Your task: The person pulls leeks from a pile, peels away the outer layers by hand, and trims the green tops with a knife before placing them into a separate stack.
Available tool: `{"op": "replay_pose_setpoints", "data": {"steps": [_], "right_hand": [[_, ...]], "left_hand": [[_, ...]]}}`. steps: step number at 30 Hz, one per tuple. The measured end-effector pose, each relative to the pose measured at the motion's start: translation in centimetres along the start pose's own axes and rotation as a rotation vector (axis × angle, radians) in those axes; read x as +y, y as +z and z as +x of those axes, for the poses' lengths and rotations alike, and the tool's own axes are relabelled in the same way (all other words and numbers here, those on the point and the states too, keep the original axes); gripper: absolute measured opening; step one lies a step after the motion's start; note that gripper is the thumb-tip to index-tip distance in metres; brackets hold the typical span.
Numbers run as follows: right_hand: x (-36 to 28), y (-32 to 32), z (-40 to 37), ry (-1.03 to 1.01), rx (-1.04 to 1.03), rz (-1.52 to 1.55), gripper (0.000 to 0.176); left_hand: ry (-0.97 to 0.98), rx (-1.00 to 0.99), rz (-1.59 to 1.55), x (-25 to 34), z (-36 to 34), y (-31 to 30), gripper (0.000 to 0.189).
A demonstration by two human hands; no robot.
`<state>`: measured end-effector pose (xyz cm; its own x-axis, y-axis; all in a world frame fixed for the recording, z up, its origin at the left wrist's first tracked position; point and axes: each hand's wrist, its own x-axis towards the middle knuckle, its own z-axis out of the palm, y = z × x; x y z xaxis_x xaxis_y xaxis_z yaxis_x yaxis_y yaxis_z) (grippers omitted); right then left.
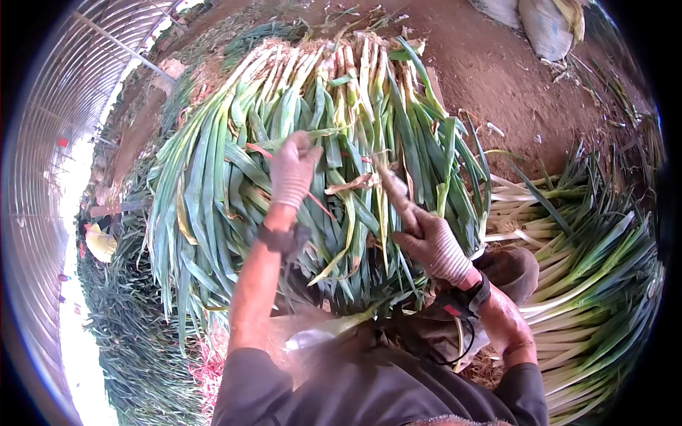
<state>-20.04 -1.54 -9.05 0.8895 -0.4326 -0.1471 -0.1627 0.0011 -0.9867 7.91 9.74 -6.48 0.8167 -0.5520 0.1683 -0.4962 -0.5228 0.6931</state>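
Observation:
A broad pile of green onions (206, 177) lies in front of me, roots at the far side and long green leaves towards me. Over its middle is my left hand (293, 170), in a pale glove, its fingers curled near a leaf; whether it grips that leaf is unclear. My right hand (435, 245), gloved too, is closed around the lower end of a brownish stalk (398, 195) that points up and away over the leaves. Red strips (323, 206) show among the leaves beside my left hand.
Cleaner white-stemmed onions (568, 312) lie in a heap at the right. More dark green leaves (142, 319) cover the left side, with red ties (208, 369) near my left arm. Sacks (547, 28) stand on bare soil at the back right.

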Motion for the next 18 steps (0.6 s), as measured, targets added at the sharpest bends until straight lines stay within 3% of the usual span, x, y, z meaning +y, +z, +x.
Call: {"op": "replay_pose_setpoints", "data": {"steps": [2, 3, 4, 6, 8, 10, 12, 14, 16, 18], "right_hand": [[-1.9, 0.1, 0.8, 0.054, -0.102, -0.024, 0.042], [-2.2, 0.6, 1.4, 0.091, -0.109, 0.198, 0.04], [-2.2, 0.3, 2.3, 0.141, -0.137, 0.124, 0.036], [-1.0, 0.5, 3.9, 0.092, -0.12, -0.085, 0.033], [-0.3, 1.7, 4.3, 0.025, -0.103, 0.103, 0.033], [2.5, 2.4, 5.0, -0.032, -0.091, 0.047, 0.036], [2.0, 2.3, 5.1, 0.144, -0.086, 0.224, 0.04], [4.0, 1.9, 5.6, 0.126, -0.066, 0.131, 0.043], [4.6, 1.2, 5.8, 0.105, -0.044, 0.081, 0.045], [4.0, 0.7, 5.5, 0.082, -0.045, 0.078, 0.046]], "left_hand": [[0.165, 0.099, 0.419, -1.7, 3.4, -1.6, 0.044], [0.133, 0.076, 0.606, -2.0, 4.7, -2.2, 0.047], [0.099, 0.052, 0.792, -1.7, 5.8, -2.7, 0.049], [0.077, -0.022, 0.975, -2.6, 8.6, -2.7, 0.053], [0.048, -0.098, 1.142, -3.5, 11.3, -2.1, 0.059], [-0.034, -0.18, 1.282, -3.2, 13.0, -0.3, 0.066], [-0.026, -0.111, 1.454, -5.5, 14.7, 2.8, 0.085], [-0.28, -0.218, 1.216, -5.5, 16.7, 2.2, 0.073], [-0.354, -0.271, 1.102, -5.4, 17.5, 1.6, 0.086], [-0.374, -0.334, 1.084, -4.9, 17.7, 1.1, 0.075]]}}
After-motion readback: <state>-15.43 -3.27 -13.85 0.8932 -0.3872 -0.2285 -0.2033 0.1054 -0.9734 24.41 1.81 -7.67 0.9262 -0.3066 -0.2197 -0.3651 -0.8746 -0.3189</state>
